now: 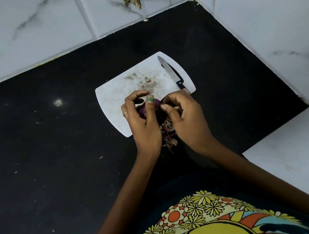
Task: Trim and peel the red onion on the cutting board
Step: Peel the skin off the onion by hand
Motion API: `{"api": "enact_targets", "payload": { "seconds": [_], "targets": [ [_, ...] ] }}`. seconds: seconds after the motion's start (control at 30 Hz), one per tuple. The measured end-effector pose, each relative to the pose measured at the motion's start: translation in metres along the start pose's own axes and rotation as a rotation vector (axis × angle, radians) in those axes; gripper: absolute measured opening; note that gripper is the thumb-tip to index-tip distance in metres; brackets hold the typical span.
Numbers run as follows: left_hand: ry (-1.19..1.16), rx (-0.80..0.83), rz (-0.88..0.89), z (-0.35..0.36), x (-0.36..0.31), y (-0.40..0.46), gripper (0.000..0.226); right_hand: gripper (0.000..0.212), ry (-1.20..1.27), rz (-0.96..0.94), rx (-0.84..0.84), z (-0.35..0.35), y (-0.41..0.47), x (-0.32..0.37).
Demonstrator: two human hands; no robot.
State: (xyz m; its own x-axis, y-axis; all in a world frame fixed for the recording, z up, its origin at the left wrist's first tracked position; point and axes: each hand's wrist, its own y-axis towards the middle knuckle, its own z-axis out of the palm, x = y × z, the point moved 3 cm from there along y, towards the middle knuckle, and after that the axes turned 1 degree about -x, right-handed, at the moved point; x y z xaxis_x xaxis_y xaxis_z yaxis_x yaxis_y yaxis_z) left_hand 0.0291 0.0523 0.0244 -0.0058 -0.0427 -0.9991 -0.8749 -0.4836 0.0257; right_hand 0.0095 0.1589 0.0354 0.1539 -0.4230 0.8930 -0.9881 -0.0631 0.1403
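Red onion is held above the near edge of the white cutting board. Left hand grips it, fingers curled round. Right hand pinches loose skin. Knife lies on the board's far right edge.

A home kitchen: black stone counter, marble-look wall tiles, cutting board and knife.
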Motion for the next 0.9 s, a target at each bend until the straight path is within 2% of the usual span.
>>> {"api": "enact_targets", "payload": {
  "seconds": [0.07,0.23,0.4,0.57,0.67,0.77,0.9],
  "targets": [
    [-0.025,0.016,-0.009,-0.001,0.002,0.001,0.011,0.011,-0.011,0.016,0.032,0.002,0.001,-0.004],
    [-0.085,0.021,-0.044,0.001,0.003,0.001,0.012,0.015,0.057,0.190,0.059,0.009,0.000,-0.015],
    [-0.123,-0.028,-0.114,0.003,0.005,-0.001,0.012,0.015,0.192,0.439,-0.039,0.007,0.002,-0.022],
    [-0.292,-0.008,-0.265,0.001,0.019,0.004,0.010,0.014,0.564,0.753,-0.150,0.006,0.002,-0.034],
    [-0.431,-0.010,-0.401,0.004,0.019,0.002,0.016,0.010,0.692,0.854,-0.234,0.006,0.000,-0.041],
    [-0.582,-0.030,-0.593,0.004,0.020,0.002,0.025,0.008,0.652,0.865,-0.253,0.000,-0.001,-0.048],
    [-0.813,-0.048,-0.861,0.003,0.022,0.002,0.032,0.012,0.434,0.655,-0.152,-0.005,0.000,-0.046]
  ]
}}
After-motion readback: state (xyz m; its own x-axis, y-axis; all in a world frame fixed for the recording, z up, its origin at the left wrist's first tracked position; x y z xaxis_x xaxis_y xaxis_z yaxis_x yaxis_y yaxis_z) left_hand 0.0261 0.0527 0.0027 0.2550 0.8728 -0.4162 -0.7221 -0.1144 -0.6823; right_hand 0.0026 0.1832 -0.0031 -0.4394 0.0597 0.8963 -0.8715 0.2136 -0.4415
